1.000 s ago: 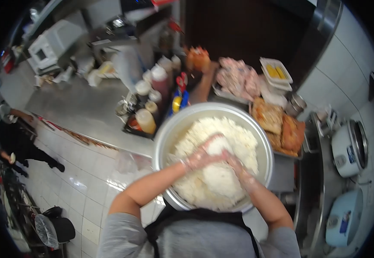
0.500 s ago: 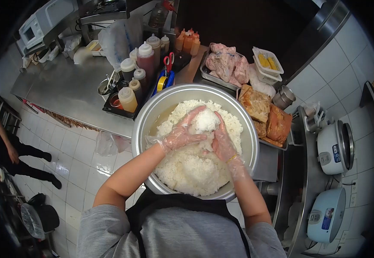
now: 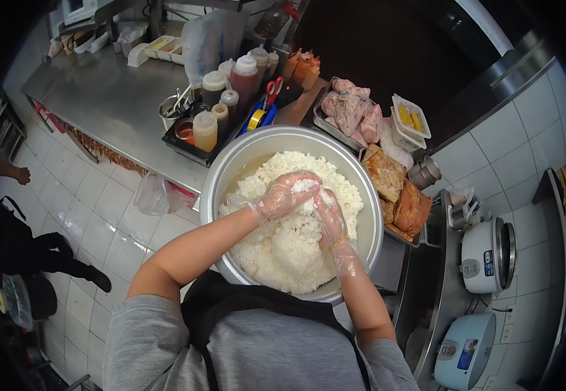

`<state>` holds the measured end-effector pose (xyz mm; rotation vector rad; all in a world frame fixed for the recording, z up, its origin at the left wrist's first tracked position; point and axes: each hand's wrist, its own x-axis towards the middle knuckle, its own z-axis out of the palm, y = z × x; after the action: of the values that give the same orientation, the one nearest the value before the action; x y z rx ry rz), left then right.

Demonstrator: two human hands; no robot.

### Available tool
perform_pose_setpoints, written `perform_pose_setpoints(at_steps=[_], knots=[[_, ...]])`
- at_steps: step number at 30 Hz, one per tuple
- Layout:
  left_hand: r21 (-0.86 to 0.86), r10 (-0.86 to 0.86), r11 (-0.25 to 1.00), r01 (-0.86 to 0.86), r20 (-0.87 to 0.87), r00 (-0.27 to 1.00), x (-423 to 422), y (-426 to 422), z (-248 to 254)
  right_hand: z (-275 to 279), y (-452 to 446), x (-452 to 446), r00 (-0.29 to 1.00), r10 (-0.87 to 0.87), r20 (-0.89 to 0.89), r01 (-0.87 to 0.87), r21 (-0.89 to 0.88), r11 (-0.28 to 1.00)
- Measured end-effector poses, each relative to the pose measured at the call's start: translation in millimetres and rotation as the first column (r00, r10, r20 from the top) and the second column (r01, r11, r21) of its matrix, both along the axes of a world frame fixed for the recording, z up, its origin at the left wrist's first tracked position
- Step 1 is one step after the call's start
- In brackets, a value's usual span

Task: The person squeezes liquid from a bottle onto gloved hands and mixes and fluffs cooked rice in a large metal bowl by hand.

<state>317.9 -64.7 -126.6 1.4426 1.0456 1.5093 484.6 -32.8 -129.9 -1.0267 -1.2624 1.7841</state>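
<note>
A large round metal pot (image 3: 212, 195) holds a heap of white rice (image 3: 289, 257). Over the rice, my left hand (image 3: 286, 195), in a clear plastic glove, curls round some white rice. My right hand (image 3: 330, 218), gloved too and with a yellow band at the wrist, is cupped against the other side of that rice. The fingertips of both hands nearly meet at the top. Below the hands rises a rounded mound of rice inside the pot.
Squeeze bottles (image 3: 244, 75) and red scissors (image 3: 272, 90) stand behind the pot. Trays of raw meat (image 3: 351, 111) and browned meat (image 3: 412, 208) lie to its right, near two cookers (image 3: 481, 254). A co-worker's hand (image 3: 22, 174) shows at far left.
My hands have closed in round the handful of rice, which was larger and more exposed before. The view has shifted and turned. At left, the co-worker has changed posture.
</note>
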Motion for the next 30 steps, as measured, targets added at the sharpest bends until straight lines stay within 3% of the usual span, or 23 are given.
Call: perform_pose_setpoints(at_steps=[1,3,5,8,9,11,13,14,17,19,20,22,23,24,25,26,27,28,29,30], knots=[[-0.013,0.026,1.0,-0.026,0.017,1.0,1.1,0.1,-3.6,-2.2,-1.2,-1.0,0.997,-0.025,0.071,0.022,0.04,0.999],[-0.096,0.101,0.991,-0.095,0.055,0.993,3.9,4.3,-14.2,-7.0,2.1,3.5,0.987,0.107,0.118,-0.131,0.224,0.966],[-0.177,0.09,0.982,-0.071,0.102,0.991,1.8,3.3,-7.8,6.9,-8.3,-1.3,0.991,0.07,0.114,-0.086,0.14,0.986],[-0.395,0.197,0.912,-0.111,0.185,0.963,-3.4,12.6,-14.7,7.3,-12.7,-0.2,0.965,0.145,0.22,-0.195,0.224,0.955],[-0.36,0.187,0.92,-0.157,0.05,0.981,-9.3,30.5,-45.3,15.0,-14.5,1.1,0.923,0.167,0.347,-0.283,0.317,0.905],[-0.24,0.329,0.88,-0.41,-0.314,0.891,-13.6,53.3,-91.6,37.1,-27.2,7.7,0.799,0.15,0.583,-0.468,0.444,0.764],[-0.331,0.334,0.8,-0.501,-0.448,0.829,-15.2,13.5,-21.7,49.6,-50.4,10.5,0.641,0.005,0.768,-0.609,0.504,0.612],[-0.295,0.287,0.843,-0.45,-0.46,0.84,-21.5,15.4,-26.0,48.9,-61.8,13.2,0.551,-0.086,0.83,-0.679,0.505,0.533],[-0.187,0.207,0.925,-0.33,-0.48,0.853,-36.3,14.5,-39.5,24.1,-100.9,26.4,0.362,-0.132,0.923,-0.762,0.374,0.529],[-0.067,0.268,0.941,-0.332,-0.454,0.85,-32.7,8.6,-20.9,12.6,-87.0,29.1,0.525,-0.064,0.849,-0.654,0.45,0.608],[-0.189,0.131,0.942,-0.276,-0.553,0.823,-34.9,19.9,-37.2,8.6,-76.1,32.0,0.597,-0.047,0.801,-0.591,0.479,0.649],[-0.139,0.125,0.947,-0.289,-0.669,0.733,-30.3,-3.1,-49.0,8.1,-59.8,35.3,0.803,0.155,0.575,-0.372,0.28,0.885],[0.05,0.298,0.932,-0.359,-0.67,0.68,-30.6,-41.0,-18.7,10.7,-52.5,39.2,0.885,0.191,0.425,-0.279,0.154,0.948],[-0.152,0.097,0.948,-0.281,-0.7,0.708,-39.4,-59.2,15.3,10.0,-50.7,44.2,0.917,0.112,0.384,-0.157,0.088,0.984],[-0.035,0.17,0.971,-0.238,-0.602,0.78,-53.2,-74.5,34.1,1.0,-52.6,49.6,0.939,0.032,0.343,-0.045,0.03,0.999],[0.075,0.232,0.972,-0.224,-0.492,0.839,-64.7,-91.0,46.7,-13.0,-44.7,69.7,0.92,0.058,0.387,-0.128,0.158,0.979],[0.112,0.388,0.921,-0.373,-0.339,0.857,-68.1,-109.7,70.0,-26.2,-38.3,90.0,0.901,0.064,0.43,-0.202,0.284,0.937],[0.101,0.532,0.846,-0.523,-0.198,0.823,-73.4,-130.0,76.7,-49.2,-23.5,118.1,0.822,0.133,0.554,-0.462,0.512,0.725],[0.062,0.577,0.817,-0.574,-0.072,0.813,-72.3,-152.4,63.0,-21.5,-33.6,91.9,0.865,0.212,0.455,-0.284,0.097,0.954],[0.027,0.616,0.786,-0.617,0.042,0.786,-64.5,-180.1,47.6,8.9,-44.4,63.6,0.932,0.083,0.353,0.036,-0.319,0.947]])
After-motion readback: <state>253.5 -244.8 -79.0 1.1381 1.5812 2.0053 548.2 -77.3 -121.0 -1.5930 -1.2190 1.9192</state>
